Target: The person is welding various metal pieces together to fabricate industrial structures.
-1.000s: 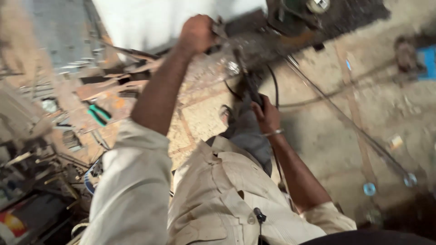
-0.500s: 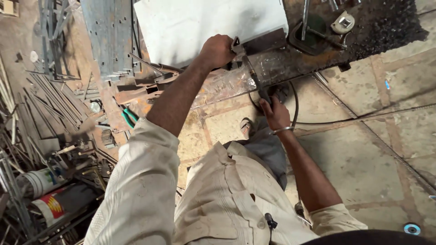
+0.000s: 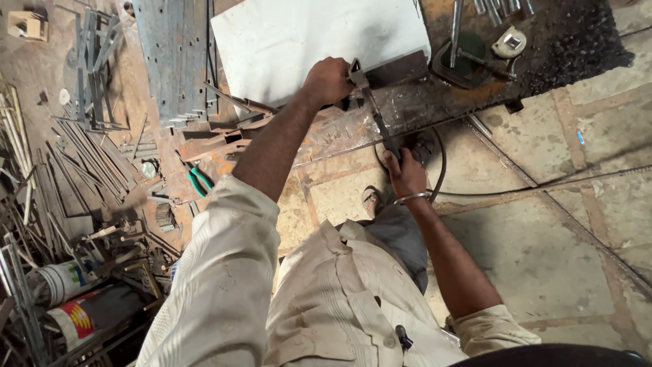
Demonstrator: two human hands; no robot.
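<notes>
My left hand [image 3: 329, 80] is stretched forward and closed around a small metal piece at the edge of a rusty steel work plate [image 3: 435, 102]. My right hand [image 3: 405, 170] sits lower and grips the dark handle of a welding holder [image 3: 390, 144]. The holder's thin rod [image 3: 370, 109] slants up to a spot just right of my left hand. A black cable [image 3: 440, 173] loops away from the handle. Behind my left hand lies a white sheet [image 3: 305, 37]. What the left hand holds is mostly hidden by its fingers.
Green-handled pliers [image 3: 200, 180] lie on the floor among rusty scraps. A stack of grey metal strips [image 3: 173, 61] and loose rods [image 3: 95, 163] fill the left side. Cans [image 3: 68, 282] stand at the bottom left. A tape measure [image 3: 509, 42] rests on the plate. Tiled floor [image 3: 557, 238] spreads to the right.
The view has swung and steadied, so the work plate and white sheet now sit higher and sharper. Both hands keep their grips and the same places relative to the plate.
</notes>
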